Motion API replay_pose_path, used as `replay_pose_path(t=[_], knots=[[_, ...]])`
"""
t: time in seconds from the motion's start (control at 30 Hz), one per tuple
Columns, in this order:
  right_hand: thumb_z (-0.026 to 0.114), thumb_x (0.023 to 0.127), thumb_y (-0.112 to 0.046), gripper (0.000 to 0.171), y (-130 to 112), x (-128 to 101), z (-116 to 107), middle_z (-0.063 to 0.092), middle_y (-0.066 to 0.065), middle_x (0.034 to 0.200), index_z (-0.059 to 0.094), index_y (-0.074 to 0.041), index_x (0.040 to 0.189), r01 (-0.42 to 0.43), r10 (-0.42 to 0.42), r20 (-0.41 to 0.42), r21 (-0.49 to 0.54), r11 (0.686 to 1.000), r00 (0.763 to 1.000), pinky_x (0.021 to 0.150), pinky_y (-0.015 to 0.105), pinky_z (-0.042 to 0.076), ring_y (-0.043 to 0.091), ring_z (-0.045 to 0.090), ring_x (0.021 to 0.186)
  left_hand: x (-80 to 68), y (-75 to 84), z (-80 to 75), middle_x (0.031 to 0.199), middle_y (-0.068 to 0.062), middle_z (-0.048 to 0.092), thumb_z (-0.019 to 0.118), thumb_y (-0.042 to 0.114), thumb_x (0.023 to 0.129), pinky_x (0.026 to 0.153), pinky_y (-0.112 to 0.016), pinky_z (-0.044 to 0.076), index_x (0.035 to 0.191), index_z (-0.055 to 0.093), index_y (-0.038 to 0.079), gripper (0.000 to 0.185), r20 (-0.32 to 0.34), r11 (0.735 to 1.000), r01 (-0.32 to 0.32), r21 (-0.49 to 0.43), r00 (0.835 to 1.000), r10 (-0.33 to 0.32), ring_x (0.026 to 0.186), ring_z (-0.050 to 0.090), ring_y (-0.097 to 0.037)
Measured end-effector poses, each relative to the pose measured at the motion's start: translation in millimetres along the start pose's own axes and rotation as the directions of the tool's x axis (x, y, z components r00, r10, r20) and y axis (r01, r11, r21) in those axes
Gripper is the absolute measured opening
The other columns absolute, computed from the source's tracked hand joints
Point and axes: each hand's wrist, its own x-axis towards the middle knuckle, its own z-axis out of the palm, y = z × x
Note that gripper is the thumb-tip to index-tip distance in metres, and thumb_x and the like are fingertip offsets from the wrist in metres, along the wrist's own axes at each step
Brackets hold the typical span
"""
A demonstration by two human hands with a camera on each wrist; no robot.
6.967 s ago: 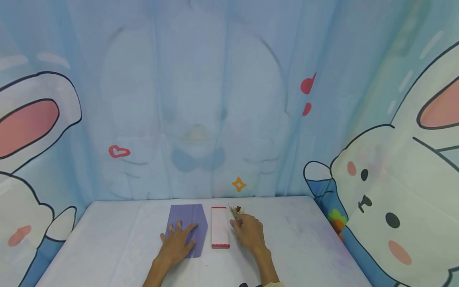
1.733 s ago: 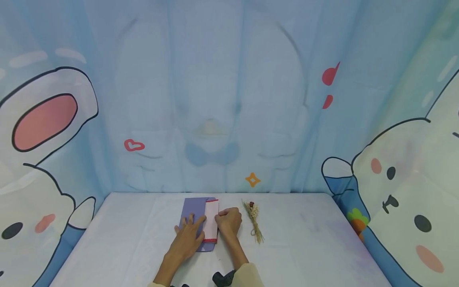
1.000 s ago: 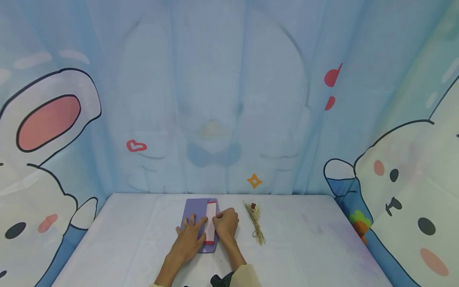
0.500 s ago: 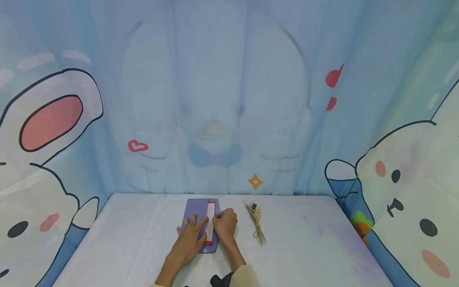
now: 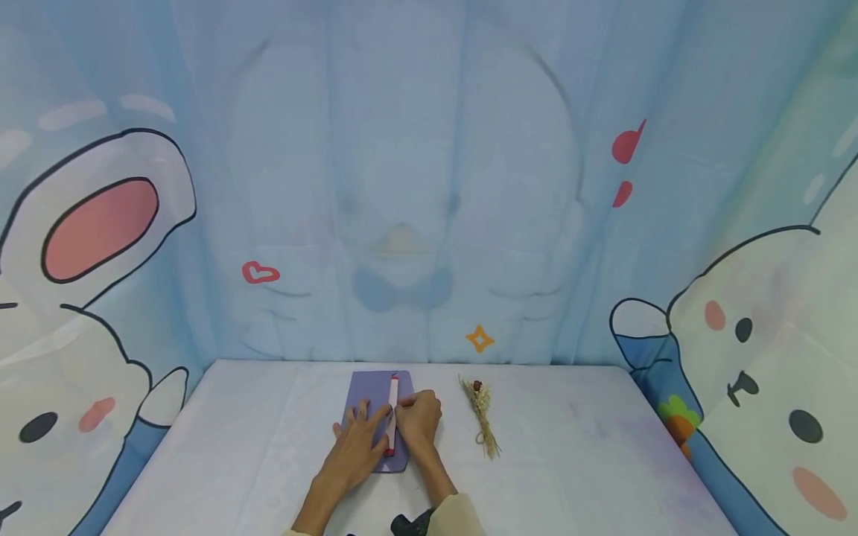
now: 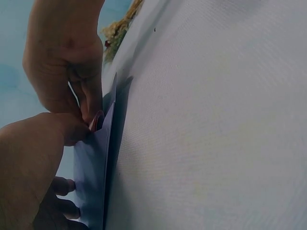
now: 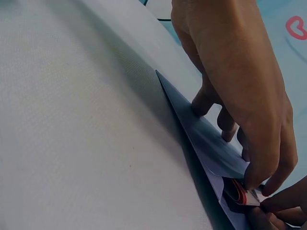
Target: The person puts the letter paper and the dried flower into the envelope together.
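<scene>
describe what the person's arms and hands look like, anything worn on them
Both hands are bare: no gloves and no rings visible on the left hand or the right hand. The right arm ends in a pale cream sleeve cuff. A small black device, apparently wrist-worn, sits beside that cuff at the frame's bottom edge.

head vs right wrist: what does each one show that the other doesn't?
Head only: the whole table, the dried flower sprig lying apart to the right of the hands, the rabbit backdrop, and the white red-edged card as a narrow strip on the purple envelope.

Right wrist only: the envelope's lifted flap edge, with the card's red-edged end tucked under it.

Both: left hand flat on the envelope, right hand pinching the card.
</scene>
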Motion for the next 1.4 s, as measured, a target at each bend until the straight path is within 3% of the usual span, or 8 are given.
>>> replay_pose_path(t=[0.4,0.73,1.03,1.4], knots=[[0.083,0.075,0.012,0.011,-1,-3,6,0.077,0.014,0.064,0.082,0.001,0.071,-0.032,0.032,-0.005,0.047,0.998,0.999,0.058,0.039,0.062,0.026,0.072,0.056,2.5,-1.2,2.1,0.166,-0.034,0.042,0.064,0.025,0.107,0.109,-0.093,0.029,0.160,0.056,0.016,0.054,0.002,1.000,0.024,0.013,1.000,-0.024,0.153,0.038,-0.061],[0.083,0.079,0.011,0.008,-3,-5,6,0.078,0.020,0.069,0.082,0.005,0.074,-0.065,0.064,0.017,0.097,0.993,0.998,0.054,0.037,0.064,0.031,0.077,0.056,2.7,-1.1,1.7,0.165,-0.033,0.043,0.063,0.025,0.107,0.109,-0.092,0.031,0.160,0.055,0.016,0.054,-0.001,1.000,0.027,0.014,1.000,-0.027,0.153,0.038,-0.061],[0.081,0.075,0.009,0.010,-1,-12,7,0.078,0.014,0.066,0.084,0.000,0.077,-0.066,0.062,0.038,0.131,0.989,0.997,0.059,0.035,0.064,0.023,0.076,0.056,1.4,-1.1,-0.4,0.166,-0.034,0.041,0.063,0.023,0.106,0.110,-0.093,0.029,0.161,0.053,0.016,0.056,0.004,1.000,0.026,0.006,1.000,-0.026,0.154,0.036,-0.063],[0.078,0.073,0.015,0.014,-3,-17,11,0.077,0.017,0.065,0.083,0.003,0.078,-0.080,0.080,0.010,0.187,0.979,0.997,0.050,0.029,0.059,0.024,0.075,0.052,1.9,-4.0,1.5,0.165,-0.035,0.041,0.063,0.024,0.108,0.108,-0.092,0.032,0.162,0.052,0.016,0.056,-0.002,1.000,0.005,0.013,1.000,-0.005,0.152,0.038,-0.063]])
